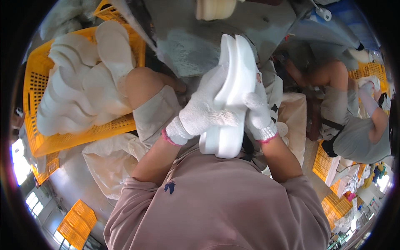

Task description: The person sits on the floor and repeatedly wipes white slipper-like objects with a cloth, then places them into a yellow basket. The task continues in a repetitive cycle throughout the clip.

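Note:
A pair of white shoe soles (238, 79), pressed side against side, stands on end in front of my chest. My left hand (202, 104), in a white knit glove with a pink cuff edge, grips them from the left side. Gloved in the same way, my right hand (259, 111) wraps round the right side, with some of its fingers hidden behind the soles. On my left, a yellow plastic crate (39, 141) is heaped with more white soles (114, 43), stacked in curved rows.
Beyond the soles lies a grey metal work surface (183, 48), with a pale block (216, 9) at its far edge. A cream cloth sack (112, 162) sits below the crate. Another person (358, 133) sits at the right, near yellow crates (333, 204).

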